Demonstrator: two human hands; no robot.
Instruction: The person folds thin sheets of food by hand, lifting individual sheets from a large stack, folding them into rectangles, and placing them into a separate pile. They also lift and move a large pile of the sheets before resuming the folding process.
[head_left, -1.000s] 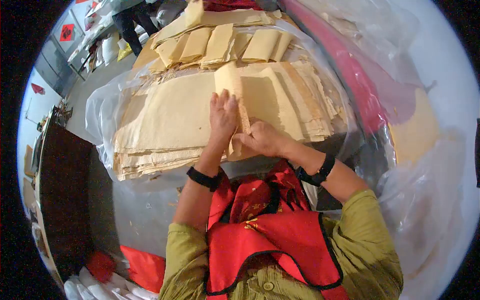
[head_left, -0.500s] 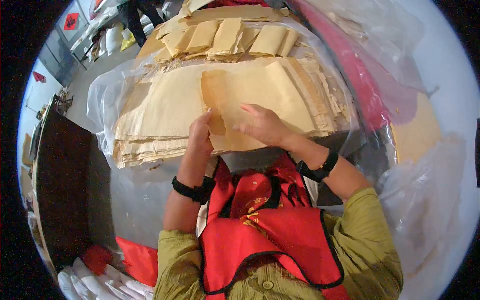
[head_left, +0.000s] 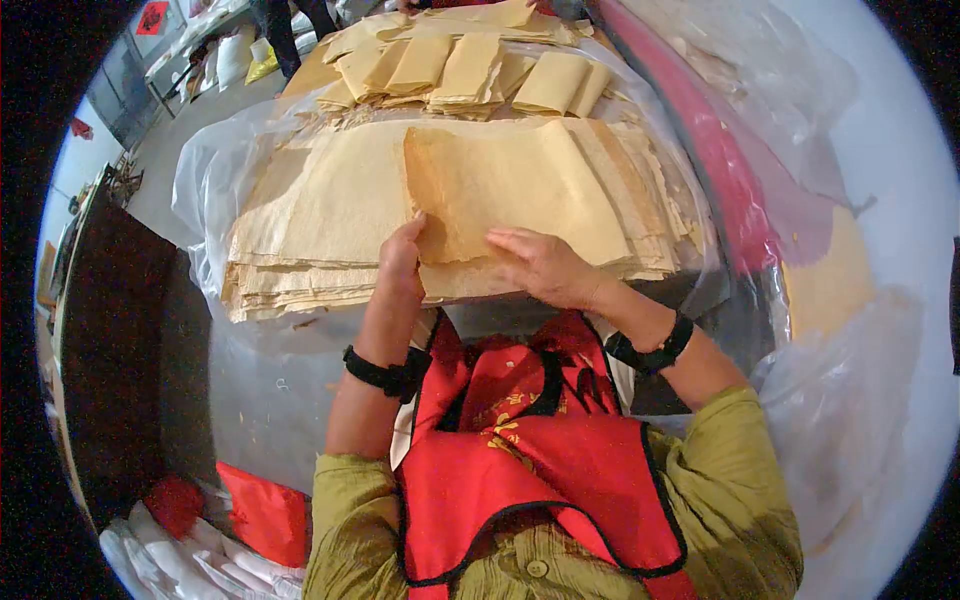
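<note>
A thin, pale-yellow sheet [head_left: 530, 185] lies on top of a broad stack of similar sheets [head_left: 320, 195], a darker tan band running down its left part. My left hand [head_left: 403, 260] is closed at the near left edge of this top sheet, thumb up against the tan band. My right hand [head_left: 555, 268] rests over the near part of the sheet, fingers stretched out to the left and nothing gripped. The undersides of my left fingers are hidden.
Behind the stack lie several folded yellow bundles [head_left: 468, 72]. Clear plastic sheeting [head_left: 215, 185] hangs over the table's left side. Red plastic [head_left: 735, 200] runs along the right. A dark cabinet panel [head_left: 110, 370] stands at left. Another person's legs [head_left: 290, 30] show at the back.
The tan band on the top sheet has grown wider toward the right. My right hand has shifted slightly right, while my left stays at the edge. The whole view has tilted a little.
</note>
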